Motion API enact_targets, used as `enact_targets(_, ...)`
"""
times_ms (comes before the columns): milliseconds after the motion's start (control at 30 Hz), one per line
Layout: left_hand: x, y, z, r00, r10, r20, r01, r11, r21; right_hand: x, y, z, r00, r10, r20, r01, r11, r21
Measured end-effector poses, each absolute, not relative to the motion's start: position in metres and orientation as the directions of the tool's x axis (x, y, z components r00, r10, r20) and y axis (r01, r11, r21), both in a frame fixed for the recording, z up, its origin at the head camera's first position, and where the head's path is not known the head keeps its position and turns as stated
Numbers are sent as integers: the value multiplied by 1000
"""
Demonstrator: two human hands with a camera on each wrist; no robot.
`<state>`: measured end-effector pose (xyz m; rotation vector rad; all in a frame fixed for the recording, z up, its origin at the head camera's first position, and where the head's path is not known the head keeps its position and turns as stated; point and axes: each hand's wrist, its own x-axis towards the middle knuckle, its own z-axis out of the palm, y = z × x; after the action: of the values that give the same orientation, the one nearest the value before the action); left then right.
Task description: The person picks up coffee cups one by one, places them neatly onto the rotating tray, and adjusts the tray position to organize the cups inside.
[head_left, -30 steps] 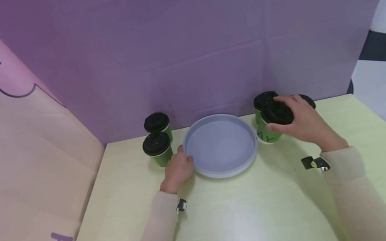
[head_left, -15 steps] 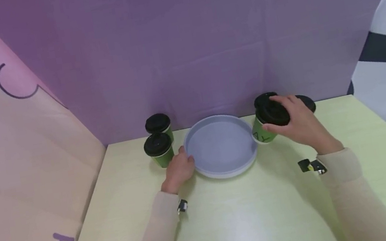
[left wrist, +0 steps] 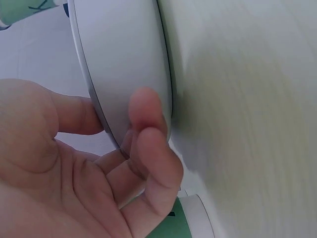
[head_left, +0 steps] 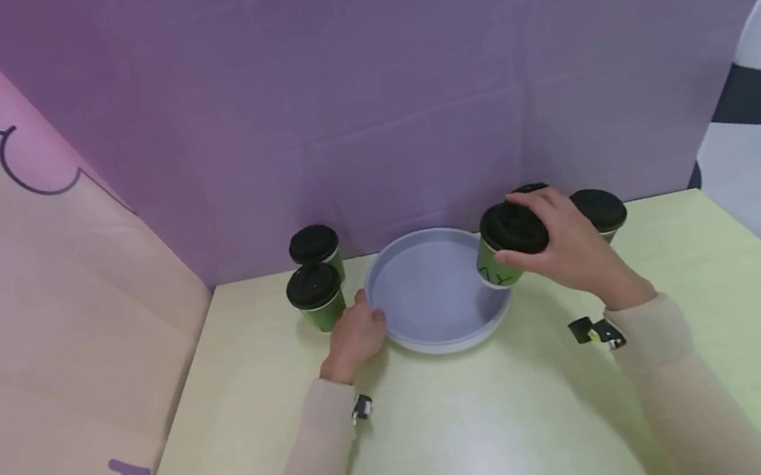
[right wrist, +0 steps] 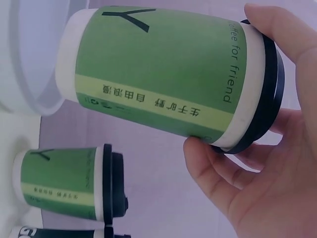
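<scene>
My right hand (head_left: 565, 250) grips a green paper coffee cup (right wrist: 158, 74) by its black lid, thumb on one side and fingers on the other. In the head view the cup overlaps the right part of a round pale grey-blue tray (head_left: 433, 287). The cup's base is beside the tray wall (right wrist: 29, 59) in the right wrist view. At the tray's left edge, my left hand (head_left: 355, 337) pinches the rim, its thumb over the edge and its curled fingers along the outer wall (left wrist: 124, 54).
Two lidded green cups, a front one (head_left: 318, 297) and a back one (head_left: 314, 244), stand left of the tray. On the right, one cup (head_left: 599, 211) stands beside my right hand and another (head_left: 531, 187) is mostly hidden behind it. A purple cloth (head_left: 357, 91) hangs behind the table.
My right hand has moved left with the coffee cup, from among the right-hand cups to the tray's right edge. The left hand keeps its hold on the tray rim.
</scene>
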<state>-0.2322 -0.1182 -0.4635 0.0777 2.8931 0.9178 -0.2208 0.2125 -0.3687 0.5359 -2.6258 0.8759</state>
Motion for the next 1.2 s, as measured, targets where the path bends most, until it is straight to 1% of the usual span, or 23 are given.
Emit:
enact_targets(200,-232,-117,-463,-993,76,-87,13,820,573,-223,205,-366,-874,-243,421,-450,732,-512)
enact_targets(500,-233,-116,-463,-993,73,-89,9,822,570,-221,196,-365,-860,-272,431,-478,723,-498)
enact_targets(600,-234,-116,-461,-994,74,-79,16,822,570,-220,193,-364,-865,-272,421,-472,725,-501)
enact_targets(767,-234,-116,-460,-992,83,-98,10,810,586,-219,188,-365,-875,-276,397,-461,724,-513)
enact_targets(1067,-234,-117,-459,-991,89,-104,10,804,594,-221,178,-369,-860,-319,398,-496,704,-509)
enact_targets(1200,-235,-117,-461,-991,87,-103,9,803,596,-220,174,-370,-872,-332,360,-482,712,-511)
